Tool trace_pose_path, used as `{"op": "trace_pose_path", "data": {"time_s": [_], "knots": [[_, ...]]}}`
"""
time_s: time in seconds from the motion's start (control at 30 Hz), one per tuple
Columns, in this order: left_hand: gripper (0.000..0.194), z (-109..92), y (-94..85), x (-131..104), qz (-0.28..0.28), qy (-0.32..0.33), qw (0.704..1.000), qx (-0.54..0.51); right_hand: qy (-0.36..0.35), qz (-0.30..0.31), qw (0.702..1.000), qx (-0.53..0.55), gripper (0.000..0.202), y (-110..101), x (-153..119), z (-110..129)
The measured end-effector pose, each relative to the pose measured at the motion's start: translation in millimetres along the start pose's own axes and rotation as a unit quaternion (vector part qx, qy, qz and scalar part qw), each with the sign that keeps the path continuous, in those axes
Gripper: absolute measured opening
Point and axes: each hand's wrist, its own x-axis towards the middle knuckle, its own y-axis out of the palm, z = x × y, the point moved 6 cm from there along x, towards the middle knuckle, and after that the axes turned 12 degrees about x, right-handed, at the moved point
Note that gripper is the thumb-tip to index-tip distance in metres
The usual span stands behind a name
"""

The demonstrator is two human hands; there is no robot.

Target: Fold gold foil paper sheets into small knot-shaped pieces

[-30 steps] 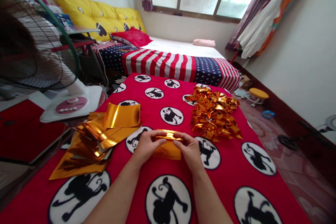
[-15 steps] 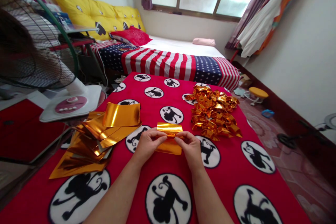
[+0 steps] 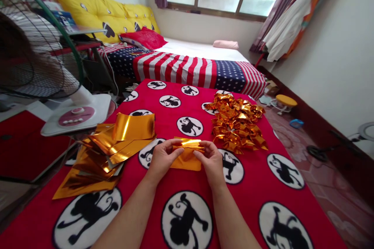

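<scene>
A shiny gold foil sheet (image 3: pixel 187 161) lies at the middle of the red cloth (image 3: pixel 140 218), its far part folded over. My left hand (image 3: pixel 164 157) pinches the left end of the fold between thumb and fingers. At the right end, my right hand (image 3: pixel 210 159) grips the same fold. Loose flat gold sheets (image 3: pixel 134 126) form a messy stack to the left of my hands. To the right and farther back sits a pile of folded gold pieces (image 3: pixel 239 122).
A white fan (image 3: pixel 96 105) stands at the left, with a person (image 3: pixel 29 42) partly visible behind its grille. Beyond the cloth is a bed (image 3: pixel 187 68). On the floor at the right are a yellow stool (image 3: pixel 286 101) and a blue item (image 3: pixel 296 123).
The far part of the gold sheet has been turned down toward me, so less of it shows beyond my fingers. My fingers have shifted over the fold.
</scene>
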Motion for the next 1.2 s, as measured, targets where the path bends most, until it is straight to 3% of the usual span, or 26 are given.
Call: {"op": "trace_pose_path", "data": {"time_s": [0.57, 0.77, 1.07, 1.2], "knots": [[0.019, -2.9, -2.5, 0.1, -0.022, 0.0, 0.998, 0.05, -0.015, -0.001, 1.0, -0.004, 0.026, -1.3, -3.5, 2.9], [0.018, -6.5, -1.3, -0.4, -0.015, 0.011, 0.998, 0.059, -0.03, -0.022, 0.999, -0.02, 0.022, -1.6, -4.4, 5.9], [0.014, -5.9, -5.2, 0.8, -0.037, 0.02, 0.996, 0.074, -0.022, 0.003, 1.0, -0.013, 0.025, -3.0, -2.5, 4.3], [0.022, -1.3, -5.2, 1.0, -0.045, 0.016, 0.998, 0.051, -0.034, -0.01, 0.999, -0.02, 0.027, -4.3, -2.8, 5.7]]}}
